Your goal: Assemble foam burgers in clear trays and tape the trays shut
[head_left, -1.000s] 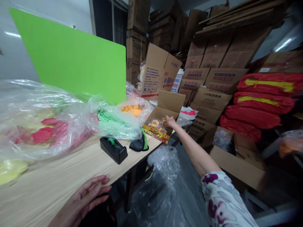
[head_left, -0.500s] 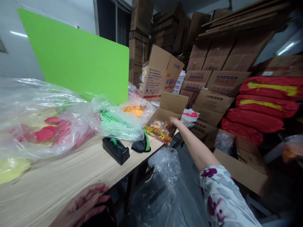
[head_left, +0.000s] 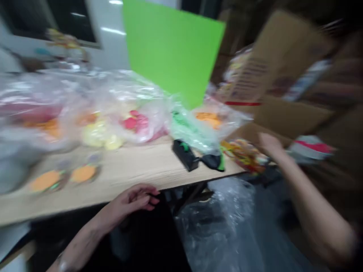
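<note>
My left hand (head_left: 138,198) rests at the table's front edge, fingers loosely curled and apart, holding nothing. My right hand (head_left: 269,145) reaches into the open cardboard box (head_left: 286,117) at the right end of the table; blur and the box hide its fingers. Colourful packed pieces (head_left: 245,153) lie in the box beside that hand. Left of the box are a black tape dispenser (head_left: 185,155) and a black-and-green cloth item (head_left: 214,161). Two burger-like pieces with orange tops (head_left: 83,173) lie on the table to the left of my left hand.
Clear plastic bags of pink (head_left: 136,122), green (head_left: 187,126) and orange pieces (head_left: 209,119) line the wooden table (head_left: 136,166). A green board (head_left: 172,49) stands behind them. Clear plastic (head_left: 232,196) hangs below the table edge. A large carton (head_left: 272,56) stands at the back right.
The view has swung left and blurred, bringing the two orange-topped pieces into sight. My right hand is still at the box, and my left hand remains by the table edge.
</note>
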`<action>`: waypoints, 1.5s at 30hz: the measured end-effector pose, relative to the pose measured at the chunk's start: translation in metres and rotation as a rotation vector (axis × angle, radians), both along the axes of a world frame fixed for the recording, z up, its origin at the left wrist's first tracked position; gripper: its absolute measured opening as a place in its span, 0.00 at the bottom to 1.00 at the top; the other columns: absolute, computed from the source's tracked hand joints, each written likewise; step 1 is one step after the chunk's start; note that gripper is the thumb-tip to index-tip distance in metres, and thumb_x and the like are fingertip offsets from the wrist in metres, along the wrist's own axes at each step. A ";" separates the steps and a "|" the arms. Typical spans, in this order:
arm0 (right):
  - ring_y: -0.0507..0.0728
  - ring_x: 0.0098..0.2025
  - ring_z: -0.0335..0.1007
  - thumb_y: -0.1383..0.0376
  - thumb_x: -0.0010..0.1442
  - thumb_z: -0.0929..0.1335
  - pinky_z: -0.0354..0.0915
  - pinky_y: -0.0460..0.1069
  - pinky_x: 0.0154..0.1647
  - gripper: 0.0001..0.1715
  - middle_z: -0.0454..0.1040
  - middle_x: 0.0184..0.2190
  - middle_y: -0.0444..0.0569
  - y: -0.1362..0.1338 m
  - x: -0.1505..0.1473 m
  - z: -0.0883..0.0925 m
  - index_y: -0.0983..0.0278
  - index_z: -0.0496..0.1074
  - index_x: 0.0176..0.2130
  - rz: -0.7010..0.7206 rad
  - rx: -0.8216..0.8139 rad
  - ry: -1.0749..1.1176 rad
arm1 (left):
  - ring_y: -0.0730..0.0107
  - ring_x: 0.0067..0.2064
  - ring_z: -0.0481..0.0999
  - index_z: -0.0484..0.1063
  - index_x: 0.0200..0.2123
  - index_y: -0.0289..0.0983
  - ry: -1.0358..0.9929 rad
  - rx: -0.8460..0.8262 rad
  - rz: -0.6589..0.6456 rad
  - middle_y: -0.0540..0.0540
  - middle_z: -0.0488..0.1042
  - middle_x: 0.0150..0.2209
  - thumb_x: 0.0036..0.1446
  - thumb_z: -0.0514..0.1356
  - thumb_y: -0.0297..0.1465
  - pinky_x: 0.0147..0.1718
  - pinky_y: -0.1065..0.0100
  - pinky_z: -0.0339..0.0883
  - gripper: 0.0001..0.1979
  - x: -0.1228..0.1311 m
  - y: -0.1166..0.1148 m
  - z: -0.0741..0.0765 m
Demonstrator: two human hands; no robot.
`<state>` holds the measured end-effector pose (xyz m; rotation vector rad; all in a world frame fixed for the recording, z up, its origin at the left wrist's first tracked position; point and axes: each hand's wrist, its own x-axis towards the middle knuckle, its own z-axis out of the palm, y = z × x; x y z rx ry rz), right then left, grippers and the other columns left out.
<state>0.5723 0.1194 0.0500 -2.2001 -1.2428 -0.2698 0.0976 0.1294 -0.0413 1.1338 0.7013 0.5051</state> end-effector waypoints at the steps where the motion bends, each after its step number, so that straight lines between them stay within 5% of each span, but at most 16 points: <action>1: 0.60 0.39 0.73 0.55 0.59 0.67 0.66 0.61 0.44 0.14 0.75 0.36 0.57 0.008 -0.020 -0.009 0.63 0.74 0.34 0.076 0.008 0.041 | 0.54 0.48 0.75 0.75 0.45 0.37 -0.007 0.010 0.034 0.37 0.74 0.49 0.52 0.64 0.36 0.47 0.58 0.69 0.16 -0.012 -0.004 0.003; 3: 0.61 0.34 0.75 0.52 0.53 0.70 0.68 0.61 0.39 0.14 0.77 0.32 0.58 0.022 -0.082 -0.034 0.59 0.75 0.33 0.344 -0.002 0.267 | 0.58 0.46 0.76 0.75 0.43 0.36 -0.019 0.034 0.158 0.37 0.76 0.46 0.53 0.64 0.35 0.45 0.62 0.70 0.15 -0.036 -0.011 0.006; 6: 0.60 0.31 0.76 0.50 0.49 0.72 0.72 0.56 0.29 0.23 0.77 0.35 0.54 0.031 -0.211 -0.073 0.60 0.73 0.42 0.885 -0.178 0.852 | 0.67 0.37 0.76 0.75 0.41 0.35 -0.086 0.049 0.466 0.42 0.77 0.36 0.55 0.63 0.35 0.38 0.69 0.71 0.13 -0.066 -0.020 -0.001; 8: 0.58 0.30 0.76 0.54 0.51 0.72 0.72 0.52 0.25 0.25 0.76 0.36 0.53 0.041 -0.295 -0.090 0.64 0.70 0.45 1.069 -0.308 1.111 | 0.74 0.31 0.75 0.74 0.41 0.35 -0.162 0.032 0.684 0.47 0.75 0.30 0.54 0.64 0.34 0.33 0.75 0.70 0.13 -0.084 -0.024 -0.008; 11: 0.52 0.23 0.74 0.61 0.56 0.71 0.70 0.47 0.21 0.21 0.75 0.35 0.51 0.073 -0.384 -0.102 0.67 0.64 0.46 1.082 -0.443 1.335 | 0.78 0.30 0.73 0.73 0.41 0.35 -0.252 -0.010 0.924 0.50 0.73 0.29 0.50 0.67 0.32 0.31 0.77 0.69 0.14 -0.109 -0.027 -0.017; 15: 0.51 0.16 0.70 0.71 0.57 0.68 0.67 0.45 0.17 0.13 0.74 0.26 0.46 0.117 -0.432 -0.106 0.67 0.61 0.41 0.966 -0.579 1.418 | 0.77 0.31 0.74 0.73 0.40 0.34 -0.292 -0.072 1.060 0.49 0.73 0.32 0.48 0.68 0.29 0.32 0.76 0.71 0.14 -0.135 -0.030 -0.028; 20: 0.48 0.15 0.67 0.74 0.52 0.69 0.67 0.44 0.18 0.12 0.73 0.23 0.44 0.131 -0.447 -0.111 0.66 0.62 0.35 0.967 -0.634 1.455 | 0.76 0.32 0.75 0.73 0.40 0.34 -0.302 -0.108 1.051 0.49 0.73 0.34 0.50 0.67 0.29 0.31 0.76 0.72 0.12 -0.146 -0.031 -0.038; 25: 0.47 0.16 0.66 0.76 0.50 0.69 0.65 0.42 0.18 0.14 0.73 0.22 0.43 0.116 -0.427 -0.112 0.66 0.63 0.36 0.943 -0.620 1.505 | 0.67 0.38 0.77 0.73 0.42 0.32 -0.315 -0.094 0.916 0.42 0.75 0.40 0.56 0.62 0.33 0.38 0.69 0.73 0.12 -0.134 -0.034 -0.041; 32: 0.46 0.17 0.66 0.65 0.49 0.73 0.60 0.40 0.14 0.19 0.74 0.24 0.43 0.040 -0.358 -0.107 0.65 0.66 0.40 0.933 -0.604 1.545 | 0.52 0.49 0.74 0.71 0.46 0.24 -0.473 -0.426 0.606 0.28 0.72 0.49 0.61 0.50 0.48 0.53 0.56 0.65 0.30 -0.084 -0.044 -0.054; 37: 0.47 0.16 0.66 0.56 0.50 0.72 0.61 0.41 0.12 0.24 0.73 0.26 0.42 -0.020 -0.339 -0.109 0.64 0.64 0.42 0.932 -0.576 1.435 | 0.56 0.47 0.76 0.71 0.47 0.30 -0.732 -0.604 0.531 0.37 0.76 0.45 0.63 0.47 0.46 0.53 0.52 0.64 0.27 -0.041 -0.041 -0.063; 41: 0.47 0.15 0.64 0.51 0.52 0.70 0.62 0.43 0.12 0.25 0.73 0.28 0.43 -0.031 -0.321 -0.114 0.64 0.64 0.43 0.853 -0.378 1.170 | 0.50 0.49 0.75 0.71 0.46 0.30 -0.701 -0.628 0.539 0.36 0.76 0.45 0.64 0.48 0.44 0.51 0.45 0.64 0.24 -0.031 -0.047 -0.055; 45: 0.49 0.23 0.69 0.51 0.53 0.70 0.67 0.45 0.19 0.30 0.75 0.35 0.49 -0.009 -0.304 -0.115 0.64 0.64 0.49 0.749 -0.180 1.134 | 0.43 0.51 0.73 0.70 0.47 0.29 -0.682 -0.645 0.457 0.34 0.76 0.46 0.63 0.49 0.45 0.51 0.39 0.61 0.25 -0.029 -0.053 -0.043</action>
